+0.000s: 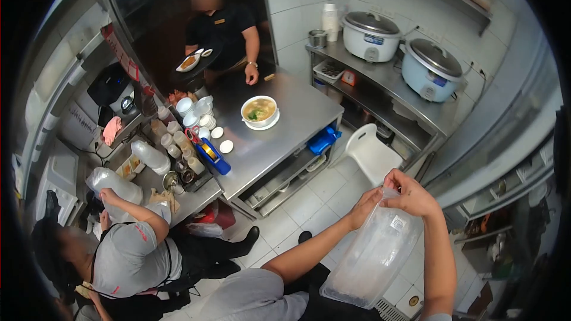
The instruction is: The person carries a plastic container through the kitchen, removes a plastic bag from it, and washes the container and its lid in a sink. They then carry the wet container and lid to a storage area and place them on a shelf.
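In front of me, at the lower right of the head view, hangs a long translucent plastic container (372, 255), which seems to have a clear plastic bag around it. A small white label is stuck near its upper end. My left hand (364, 208) grips the gathered plastic at the top from the left side. From the right, my right hand (410, 193) pinches the same plastic, its fingers bent close to the left hand's. What the container holds is too cloudy to make out.
A steel table (285, 137) bears a bowl of soup (260, 112) and sauce bottles. Behind it a person (223, 41) carries a plate on a tray. Another person (128, 249) works at the left counter. A white chair (373, 154) stands near rice cookers (372, 35).
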`<state>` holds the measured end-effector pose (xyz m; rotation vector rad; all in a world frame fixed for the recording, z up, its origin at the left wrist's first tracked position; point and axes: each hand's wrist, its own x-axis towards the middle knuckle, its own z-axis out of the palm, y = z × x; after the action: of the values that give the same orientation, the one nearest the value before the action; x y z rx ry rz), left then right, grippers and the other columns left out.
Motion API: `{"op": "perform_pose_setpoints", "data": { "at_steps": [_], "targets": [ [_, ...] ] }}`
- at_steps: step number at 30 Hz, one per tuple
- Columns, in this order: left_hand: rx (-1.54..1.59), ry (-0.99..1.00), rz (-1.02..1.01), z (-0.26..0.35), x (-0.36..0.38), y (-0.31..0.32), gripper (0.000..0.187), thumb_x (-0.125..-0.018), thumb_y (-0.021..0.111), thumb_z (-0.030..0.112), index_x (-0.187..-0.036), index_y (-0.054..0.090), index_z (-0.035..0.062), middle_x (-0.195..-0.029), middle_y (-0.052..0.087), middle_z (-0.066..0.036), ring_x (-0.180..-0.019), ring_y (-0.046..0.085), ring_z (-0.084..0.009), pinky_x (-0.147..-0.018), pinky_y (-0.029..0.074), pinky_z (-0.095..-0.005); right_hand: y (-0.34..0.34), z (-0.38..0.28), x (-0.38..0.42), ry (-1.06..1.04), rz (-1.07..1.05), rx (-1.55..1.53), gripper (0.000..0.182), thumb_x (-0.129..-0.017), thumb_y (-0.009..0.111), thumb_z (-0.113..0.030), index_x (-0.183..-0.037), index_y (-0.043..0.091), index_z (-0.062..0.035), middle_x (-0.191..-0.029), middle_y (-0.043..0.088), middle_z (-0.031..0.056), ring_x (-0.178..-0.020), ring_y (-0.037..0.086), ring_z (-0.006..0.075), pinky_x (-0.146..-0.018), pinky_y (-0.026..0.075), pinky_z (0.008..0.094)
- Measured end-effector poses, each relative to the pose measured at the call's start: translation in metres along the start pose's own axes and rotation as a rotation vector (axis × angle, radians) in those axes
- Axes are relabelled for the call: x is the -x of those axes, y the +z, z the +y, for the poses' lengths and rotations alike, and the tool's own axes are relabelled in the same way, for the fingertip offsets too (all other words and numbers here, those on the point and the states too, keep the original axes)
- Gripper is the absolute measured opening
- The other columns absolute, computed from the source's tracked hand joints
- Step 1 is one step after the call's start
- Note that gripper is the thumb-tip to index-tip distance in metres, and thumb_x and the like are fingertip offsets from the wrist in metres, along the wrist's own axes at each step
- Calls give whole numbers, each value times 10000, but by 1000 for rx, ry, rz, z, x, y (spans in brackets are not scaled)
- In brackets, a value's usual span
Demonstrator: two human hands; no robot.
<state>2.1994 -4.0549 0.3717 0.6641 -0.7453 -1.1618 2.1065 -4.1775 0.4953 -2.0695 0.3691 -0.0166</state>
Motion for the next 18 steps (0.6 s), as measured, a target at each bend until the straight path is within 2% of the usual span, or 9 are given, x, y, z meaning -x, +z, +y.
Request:
{"op": "perform_pose_setpoints", "data": {
  "at_steps": [2,6,8,10,12,13,14,15,18],
  "targets": [
    [18,18,-58,-15,15,34,453,-1015,428,409,-1242,511,26,-1065,589,-38,-946,566,-88,-800,463,-232,3,6,41,69,45,-11,411,-659,800,-83,-947,507,-71,-814,476,-13,-776,455,102,-702,404,246],
    [39,-66,-173,-68,31,83,466,-1001,444,374,-1286,492,9,-1128,601,-73,-1002,572,-111,-852,471,-266,-1,35,126,113,149,51,416,-645,806,-148,-914,501,-60,-806,472,-2,-754,445,123,-688,400,262],
    [91,-141,-243,-99,33,109,419,-974,509,362,-1232,515,32,-1029,590,-11,-919,565,-78,-796,463,-230,-7,48,168,140,218,122,423,-640,809,-174,-900,497,-56,-805,470,3,-749,441,131,-682,397,271],
    [-51,-108,-254,-134,35,139,399,-938,526,339,-1198,525,36,-1002,593,-4,-892,562,-75,-777,465,-231,-17,52,218,242,234,197,467,-635,827,-257,-879,488,-49,-810,474,28,-762,447,150,-676,399,301],
    [-140,-160,-377,-171,30,161,424,-899,523,319,-1212,521,34,-969,597,-6,-871,563,-81,-780,472,-243,-24,61,267,280,337,220,517,-636,834,-323,-877,475,-39,-810,482,57,-768,462,179,-670,409,335],
    [-93,-194,-367,-161,34,194,479,-864,511,320,-1242,518,25,-986,616,-26,-908,589,-101,-809,485,-264,-27,66,290,271,390,250,558,-639,830,-375,-890,476,-24,-822,516,102,-777,492,223,-678,427,373],
    [55,-261,-451,-169,30,211,530,-863,515,343,-1282,503,17,-1036,630,-58,-957,615,-126,-853,495,-290,-31,63,312,315,423,284,574,-640,825,-388,-906,483,-13,-850,554,135,-789,518,262,-691,439,392],
    [-70,-294,-437,-189,28,214,589,-854,531,379,-1304,485,2,-1100,623,-92,-992,625,-149,-869,505,-301,-34,61,333,361,446,323,578,-635,821,-395,-919,499,-9,-888,581,165,-824,553,296,-709,450,402],
    [122,-427,-549,-199,27,287,694,-849,548,455,-1334,441,-29,-1124,607,-123,-985,631,-177,-874,509,-307,-41,80,387,375,557,296,581,-575,834,-349,-934,538,-2,-893,629,200,-895,614,355,-734,479,422]
  ]
}}
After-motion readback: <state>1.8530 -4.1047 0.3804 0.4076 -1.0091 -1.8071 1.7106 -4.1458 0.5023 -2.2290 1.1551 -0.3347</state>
